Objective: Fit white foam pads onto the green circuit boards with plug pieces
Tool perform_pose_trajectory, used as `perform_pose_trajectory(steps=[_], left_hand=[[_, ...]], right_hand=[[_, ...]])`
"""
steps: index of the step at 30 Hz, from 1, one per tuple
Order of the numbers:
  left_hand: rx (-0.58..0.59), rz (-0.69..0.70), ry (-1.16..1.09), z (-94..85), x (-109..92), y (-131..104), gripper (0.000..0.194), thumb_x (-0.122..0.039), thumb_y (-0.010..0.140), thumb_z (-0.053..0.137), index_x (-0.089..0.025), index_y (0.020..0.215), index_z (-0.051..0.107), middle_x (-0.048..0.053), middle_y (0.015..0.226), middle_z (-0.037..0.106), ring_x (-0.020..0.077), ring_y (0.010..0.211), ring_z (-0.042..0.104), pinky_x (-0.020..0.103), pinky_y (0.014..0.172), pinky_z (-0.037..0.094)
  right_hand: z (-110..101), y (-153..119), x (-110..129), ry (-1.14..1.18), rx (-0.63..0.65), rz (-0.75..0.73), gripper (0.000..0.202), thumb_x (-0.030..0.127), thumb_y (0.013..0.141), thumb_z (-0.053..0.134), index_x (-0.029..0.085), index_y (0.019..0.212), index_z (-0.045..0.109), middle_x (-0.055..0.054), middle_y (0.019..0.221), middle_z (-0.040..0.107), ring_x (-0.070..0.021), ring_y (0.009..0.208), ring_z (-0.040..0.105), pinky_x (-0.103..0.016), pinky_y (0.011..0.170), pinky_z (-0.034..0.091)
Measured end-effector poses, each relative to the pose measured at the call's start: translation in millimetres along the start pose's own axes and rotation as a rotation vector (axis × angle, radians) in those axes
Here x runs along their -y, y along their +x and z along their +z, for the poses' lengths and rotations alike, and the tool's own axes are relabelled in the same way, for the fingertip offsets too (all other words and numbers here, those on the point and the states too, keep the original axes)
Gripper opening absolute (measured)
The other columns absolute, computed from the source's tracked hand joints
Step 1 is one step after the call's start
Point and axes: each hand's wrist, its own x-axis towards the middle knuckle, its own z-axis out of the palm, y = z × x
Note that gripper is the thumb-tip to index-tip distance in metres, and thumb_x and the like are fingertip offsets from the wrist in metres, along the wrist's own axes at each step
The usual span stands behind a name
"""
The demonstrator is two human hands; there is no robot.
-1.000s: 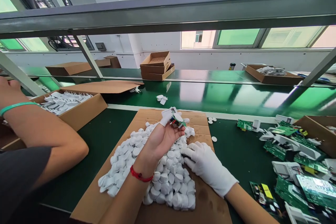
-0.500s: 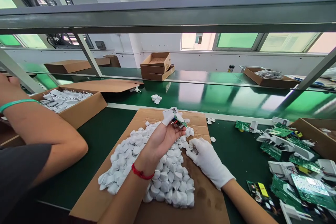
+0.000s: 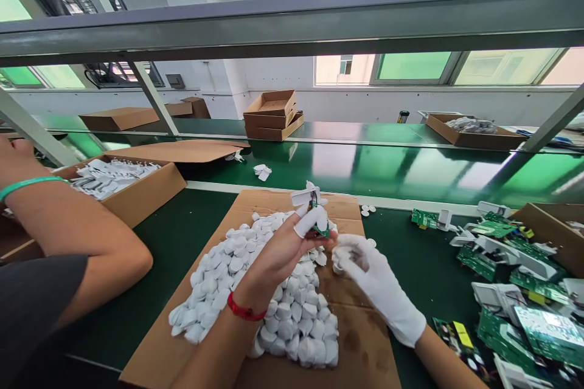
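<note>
My left hand [image 3: 278,252], with white covers on its fingertips and a red band at the wrist, is closed round a small green circuit board with a white plastic housing [image 3: 303,197]. It holds the board above a pile of small white rounded plastic pieces [image 3: 223,270]. Just to the right, my right hand [image 3: 381,285] wears a white glove. Its fingers are curled together close to the left fingertips; what they hold, if anything, is hard to make out. Under the pile lies a flat cardboard sheet [image 3: 365,355].
Circuit boards with white housings [image 3: 515,255] are heaped at right beside a cardboard box [image 3: 554,225]. At left, a co-worker's arm [image 3: 91,225] reaches past a box of white parts [image 3: 150,191]. A metal beam [image 3: 292,30] crosses above the green belt [image 3: 387,176].
My left hand has turned, bringing the board and housing more upright. My right hand has shifted slightly right, its fingers more curled. The small white parts on the belt have moved left.
</note>
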Motion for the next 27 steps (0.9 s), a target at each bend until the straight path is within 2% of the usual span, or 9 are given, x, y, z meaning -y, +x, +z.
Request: perform_pose_trajectory(steps=[3, 5, 7, 9, 13, 17, 20, 24, 27], left_hand=[[-0.166, 0.223, 0.684, -0.7, 1.5, -1.5, 0.028, -0.029, 0.076, 0.065, -0.017, 0.101, 0.062, 0.005, 0.087, 0.059, 0.0227, 0.085, 0.058, 0.038, 0.082, 0.047], [-0.263, 0.339, 1.074, -2.5, 2.3, -1.7, 0.04, -0.019, 0.075, 0.064, -0.018, 0.115, 0.059, 0.008, 0.095, 0.058, 0.0264, 0.095, 0.055, 0.04, 0.087, 0.044], [-0.24, 0.366, 1.284, -4.7, 3.1, -2.0, 0.055, -0.011, 0.075, 0.06, -0.019, 0.128, 0.051, 0.01, 0.099, 0.057, 0.0271, 0.099, 0.052, 0.04, 0.087, 0.044], [-0.138, 0.362, 1.372, -6.3, 4.1, -3.1, 0.067, -0.006, 0.075, 0.056, -0.021, 0.138, 0.04, 0.009, 0.097, 0.057, 0.0256, 0.095, 0.053, 0.038, 0.084, 0.046], [0.135, 0.454, 1.384, -5.0, 4.8, -8.0, 0.074, -0.01, 0.08, 0.056, -0.026, 0.145, 0.025, 0.007, 0.096, 0.057, 0.0243, 0.093, 0.052, 0.036, 0.081, 0.046], [0.377, 0.53, 1.209, 1.2, 0.7, -13.5, 0.076, -0.019, 0.081, 0.062, -0.028, 0.145, 0.023, 0.009, 0.11, 0.059, 0.0248, 0.102, 0.053, 0.034, 0.086, 0.045], [0.422, 0.507, 1.1, 5.1, -3.1, -16.3, 0.079, -0.02, 0.078, 0.066, -0.028, 0.144, 0.024, 0.008, 0.114, 0.059, 0.0248, 0.106, 0.054, 0.032, 0.086, 0.046], [0.436, 0.504, 1.058, 6.0, -4.4, -17.7, 0.074, -0.021, 0.076, 0.067, -0.029, 0.14, 0.031, 0.005, 0.107, 0.06, 0.0244, 0.108, 0.054, 0.034, 0.091, 0.045], [0.425, 0.461, 1.065, 4.1, -3.6, -17.1, 0.081, -0.02, 0.074, 0.068, -0.027, 0.143, 0.026, 0.007, 0.113, 0.058, 0.0247, 0.107, 0.055, 0.034, 0.09, 0.046]], right_hand=[[-5.0, 7.2, -4.4, 0.325, -0.359, 0.182, 0.03, 0.037, 0.067, 0.074, 0.019, 0.089, 0.063, -0.002, 0.079, 0.069, -0.0163, 0.064, 0.064, -0.031, 0.064, 0.056], [-10.9, 10.9, -4.8, 0.427, -0.501, 0.195, 0.036, 0.034, 0.061, 0.08, 0.02, 0.089, 0.063, -0.001, 0.08, 0.069, -0.0148, 0.066, 0.064, -0.029, 0.064, 0.056], [-16.4, 11.6, -2.8, 0.464, -0.583, 0.131, 0.042, 0.027, 0.054, 0.083, 0.021, 0.09, 0.063, 0.0, 0.081, 0.068, -0.0146, 0.072, 0.066, -0.029, 0.07, 0.056], [-19.6, 8.7, 0.9, 0.432, -0.608, 0.059, 0.045, 0.021, 0.052, 0.084, 0.021, 0.092, 0.062, 0.001, 0.079, 0.068, -0.0143, 0.074, 0.066, -0.031, 0.074, 0.056], [-21.8, -3.0, 7.9, 0.306, -0.53, -0.049, 0.037, 0.02, 0.066, 0.076, 0.022, 0.101, 0.063, -0.004, 0.084, 0.071, -0.0174, 0.077, 0.069, -0.038, 0.078, 0.057], [-29.1, -8.8, 10.2, 0.056, -0.298, -0.278, 0.033, 0.019, 0.075, 0.069, 0.025, 0.108, 0.066, -0.009, 0.108, 0.069, -0.0261, 0.107, 0.062, -0.046, 0.096, 0.048], [-35.4, -8.0, 11.4, -0.089, -0.18, -0.405, 0.035, 0.016, 0.075, 0.066, 0.027, 0.108, 0.068, -0.01, 0.123, 0.063, -0.0287, 0.118, 0.055, -0.049, 0.1, 0.044], [-38.2, -6.1, 15.3, -0.126, -0.086, -0.455, 0.04, 0.013, 0.075, 0.064, 0.031, 0.111, 0.067, -0.008, 0.124, 0.062, -0.0273, 0.116, 0.056, -0.047, 0.098, 0.046], [-40.2, -4.0, 19.0, -0.173, -0.029, -0.463, 0.041, 0.024, 0.078, 0.066, 0.031, 0.119, 0.063, -0.008, 0.125, 0.062, -0.0272, 0.116, 0.056, -0.045, 0.099, 0.047]])
